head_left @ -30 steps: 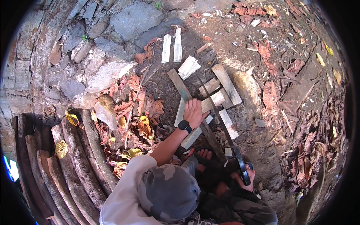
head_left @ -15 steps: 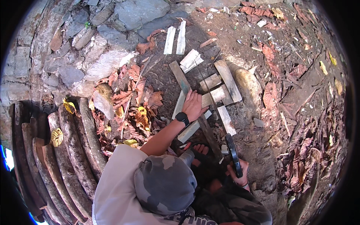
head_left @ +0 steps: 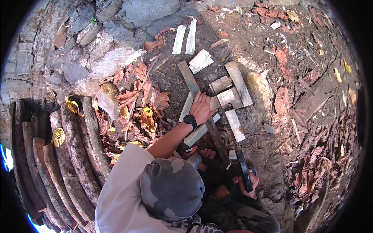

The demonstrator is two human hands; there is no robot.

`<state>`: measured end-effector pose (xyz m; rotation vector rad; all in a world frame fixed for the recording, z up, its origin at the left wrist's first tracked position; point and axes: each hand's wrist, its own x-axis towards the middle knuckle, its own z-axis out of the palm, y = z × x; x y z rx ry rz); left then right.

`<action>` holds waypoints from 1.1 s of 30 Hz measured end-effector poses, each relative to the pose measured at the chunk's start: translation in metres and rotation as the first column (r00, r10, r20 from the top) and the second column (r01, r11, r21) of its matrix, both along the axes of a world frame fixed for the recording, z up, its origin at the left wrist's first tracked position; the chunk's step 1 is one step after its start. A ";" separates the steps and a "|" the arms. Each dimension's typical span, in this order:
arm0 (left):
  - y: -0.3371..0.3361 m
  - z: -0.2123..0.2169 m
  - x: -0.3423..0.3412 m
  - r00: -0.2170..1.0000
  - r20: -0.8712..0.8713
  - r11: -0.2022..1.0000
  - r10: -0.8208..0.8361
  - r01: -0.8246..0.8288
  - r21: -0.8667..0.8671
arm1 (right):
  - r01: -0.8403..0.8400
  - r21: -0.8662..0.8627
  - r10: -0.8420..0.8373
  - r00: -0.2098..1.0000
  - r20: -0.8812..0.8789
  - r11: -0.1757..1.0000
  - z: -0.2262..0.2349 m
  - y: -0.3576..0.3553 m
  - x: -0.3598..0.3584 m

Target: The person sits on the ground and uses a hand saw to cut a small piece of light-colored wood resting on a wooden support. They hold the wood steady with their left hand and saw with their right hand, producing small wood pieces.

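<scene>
My left hand [head_left: 203, 109], with a dark watch at its wrist, is closed over a pale wooden strip [head_left: 226, 96] where it crosses a long dark slat [head_left: 216, 138]. The strip's left part is hidden beneath the hand. Near my right knee, my right hand [head_left: 251, 184] grips the black handle of a handsaw [head_left: 243, 165]. The saw's blade shows edge-on as a thin dark line running up across the pale strip, just right of my left hand. Short cut pieces, such as a wooden block [head_left: 220, 84] and a pale board [head_left: 235, 125], lie around the blade.
Two pale strips [head_left: 179, 39] and a stack of split pieces [head_left: 201, 61] lie farther off. A board [head_left: 238, 84] rests against a log [head_left: 256, 87]. Stacked poles [head_left: 77, 151] stand at left, dry leaves [head_left: 145, 99] beside them. My camouflage-clad knee [head_left: 173, 190] fills the lower middle.
The saw handle and my right hand have shifted slightly down, toward me, and the handle appears more edge-on. My left hand stays on the wood.
</scene>
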<state>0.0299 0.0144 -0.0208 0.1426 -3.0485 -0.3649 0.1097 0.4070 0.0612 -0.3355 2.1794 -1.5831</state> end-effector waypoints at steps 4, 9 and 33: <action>0.000 -0.001 -0.001 1.000 0.001 1.000 -0.010 0.010 -0.003 | -0.080 -0.031 0.080 0.997 0.004 0.996 -0.026 -0.004 -0.007; -0.003 -0.004 0.001 1.000 0.009 1.000 -0.010 0.010 0.012 | -0.041 0.040 0.044 0.996 -0.074 0.998 0.008 0.016 0.005; -0.003 0.002 -0.001 0.997 0.068 0.997 -0.024 0.020 0.072 | -0.133 -0.128 0.136 0.991 0.010 0.983 0.007 -0.001 -0.019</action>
